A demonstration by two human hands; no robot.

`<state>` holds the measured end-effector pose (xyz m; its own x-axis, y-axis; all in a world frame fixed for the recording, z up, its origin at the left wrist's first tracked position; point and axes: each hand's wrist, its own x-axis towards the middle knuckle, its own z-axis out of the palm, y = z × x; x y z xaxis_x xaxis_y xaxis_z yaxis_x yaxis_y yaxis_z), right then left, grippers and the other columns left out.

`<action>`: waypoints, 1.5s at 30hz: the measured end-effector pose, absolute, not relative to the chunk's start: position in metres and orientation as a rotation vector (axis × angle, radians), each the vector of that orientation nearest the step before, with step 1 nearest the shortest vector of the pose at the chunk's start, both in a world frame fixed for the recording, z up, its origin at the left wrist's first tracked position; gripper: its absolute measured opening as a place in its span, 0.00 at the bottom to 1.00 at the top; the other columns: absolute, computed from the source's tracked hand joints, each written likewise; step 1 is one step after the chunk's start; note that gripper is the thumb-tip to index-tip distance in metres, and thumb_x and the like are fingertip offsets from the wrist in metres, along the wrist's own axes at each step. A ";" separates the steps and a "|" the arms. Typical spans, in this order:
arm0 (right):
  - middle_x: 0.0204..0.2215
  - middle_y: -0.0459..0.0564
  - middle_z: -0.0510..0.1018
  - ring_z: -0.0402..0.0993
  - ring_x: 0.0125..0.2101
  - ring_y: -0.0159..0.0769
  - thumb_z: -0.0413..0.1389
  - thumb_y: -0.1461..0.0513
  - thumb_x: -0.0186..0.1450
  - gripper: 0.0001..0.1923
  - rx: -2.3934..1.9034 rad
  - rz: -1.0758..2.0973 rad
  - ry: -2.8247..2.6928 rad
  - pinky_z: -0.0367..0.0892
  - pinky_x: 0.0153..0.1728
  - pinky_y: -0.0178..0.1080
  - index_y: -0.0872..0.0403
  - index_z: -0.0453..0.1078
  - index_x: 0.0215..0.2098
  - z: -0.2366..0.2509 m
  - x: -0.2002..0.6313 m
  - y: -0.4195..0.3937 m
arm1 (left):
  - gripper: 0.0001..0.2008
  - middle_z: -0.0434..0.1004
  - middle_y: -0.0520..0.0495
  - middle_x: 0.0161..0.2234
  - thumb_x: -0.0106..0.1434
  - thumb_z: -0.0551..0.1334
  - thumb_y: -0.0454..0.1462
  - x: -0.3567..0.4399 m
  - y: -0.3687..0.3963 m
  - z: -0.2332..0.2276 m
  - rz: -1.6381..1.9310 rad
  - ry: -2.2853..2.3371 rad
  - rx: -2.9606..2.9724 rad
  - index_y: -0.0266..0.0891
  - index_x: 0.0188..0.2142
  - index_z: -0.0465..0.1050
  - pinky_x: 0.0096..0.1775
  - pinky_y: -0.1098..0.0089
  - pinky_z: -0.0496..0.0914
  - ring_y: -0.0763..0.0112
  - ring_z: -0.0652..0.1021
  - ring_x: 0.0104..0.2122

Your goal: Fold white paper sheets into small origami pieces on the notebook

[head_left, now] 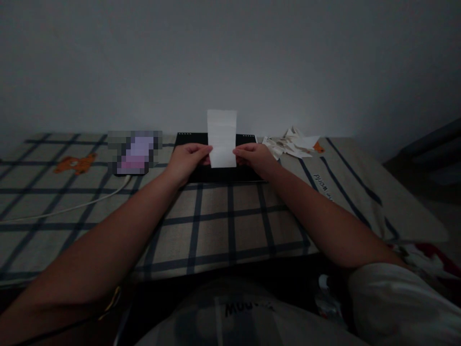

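Observation:
A white slip of paper point(222, 134) is held upright in the middle of the head view. My left hand point(189, 159) pinches its left edge near the bottom, thumb in front. On the opposite edge, my right hand point(257, 157) grips it the same way between thumb and fingers. Behind and below the paper lies a flat black item point(226, 175) with rows of small pale marks along its far edge; what it is I cannot tell. Parts of it are hidden by the paper and both hands.
On the checked tablecloth point(216, 230), a phone point(135, 154) with a white cable point(90, 202) lies at left. Crumpled and torn paper point(293, 143) sits right of the black item. A pale wall point(230, 62) rises behind the table. A clear bottle point(327, 298) shows below the table's edge.

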<state>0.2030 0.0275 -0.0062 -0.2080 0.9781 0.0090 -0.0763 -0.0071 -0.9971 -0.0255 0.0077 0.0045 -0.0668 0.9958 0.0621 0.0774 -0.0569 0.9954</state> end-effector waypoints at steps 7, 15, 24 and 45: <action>0.27 0.45 0.83 0.78 0.29 0.31 0.69 0.63 0.65 0.02 -1.112 1.376 -1.263 0.75 0.36 0.36 0.53 0.81 0.34 -0.005 0.203 0.028 | 0.10 0.82 0.48 0.28 0.60 0.76 0.41 -0.027 0.009 0.004 1.168 1.326 1.269 0.39 0.31 0.80 0.42 0.64 0.80 0.70 0.80 0.29; 0.28 0.45 0.83 0.78 0.29 0.30 0.69 0.63 0.66 0.04 -1.053 1.521 -1.251 0.76 0.38 0.36 0.52 0.81 0.32 -0.003 0.202 0.025 | 0.09 0.81 0.49 0.27 0.62 0.74 0.39 -0.029 0.010 0.004 1.217 1.371 1.351 0.40 0.29 0.79 0.39 0.66 0.77 0.70 0.78 0.27; 0.24 0.43 0.80 0.74 0.27 0.29 0.71 0.60 0.63 0.07 -1.079 1.410 -1.267 0.73 0.33 0.34 0.53 0.79 0.31 -0.005 0.202 0.027 | 0.09 0.82 0.49 0.29 0.60 0.75 0.38 -0.023 0.003 0.013 1.194 1.316 1.209 0.37 0.31 0.79 0.39 0.69 0.80 0.72 0.81 0.29; 0.28 0.46 0.78 0.73 0.33 0.38 0.62 0.58 0.68 0.05 -1.186 0.609 -1.586 0.70 0.41 0.43 0.49 0.76 0.34 0.001 0.217 0.030 | 0.09 0.87 0.46 0.37 0.66 0.64 0.39 -0.042 0.016 0.006 1.004 1.577 1.859 0.42 0.38 0.85 0.45 0.65 0.74 0.59 0.82 0.39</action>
<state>0.2174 0.0304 0.0011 0.0042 0.9066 0.4221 0.3908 0.3870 -0.8352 -0.0422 0.0163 0.0058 0.0572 0.9751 0.2142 0.6070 -0.2043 0.7680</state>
